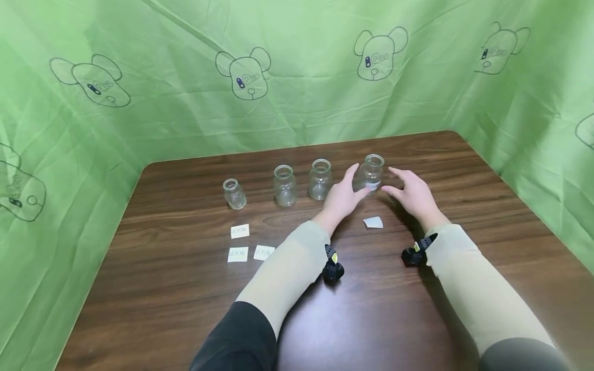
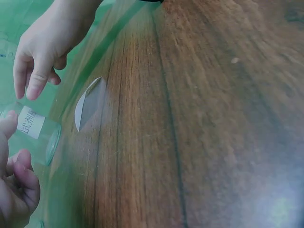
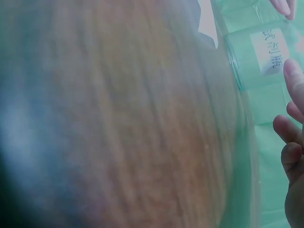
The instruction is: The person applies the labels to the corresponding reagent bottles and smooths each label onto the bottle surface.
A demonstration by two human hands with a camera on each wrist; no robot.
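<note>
A clear glass jar (image 1: 369,172) stands upright near the back of the table, with a white handwritten label (image 1: 373,186) on its front. My left hand (image 1: 342,200) is at the jar's left side, fingers spread and thumb tip right by the label's edge. On the other side, my right hand (image 1: 415,197) has its thumb and fingers parted around a gap facing the jar. The left wrist view shows the label (image 2: 31,122) flat on the glass between both hands. In the right wrist view, the right thumb (image 3: 294,83) overlaps the label's edge.
A curled slip of pale paper (image 1: 373,222) lies in front of the jar. To the left stand two similar jars (image 1: 320,180) (image 1: 285,186) and a smaller jar (image 1: 234,195). Handwritten labels (image 1: 240,231) (image 1: 237,254) (image 1: 263,252) lie at the left. Green cloth (image 1: 306,67) hangs behind the table.
</note>
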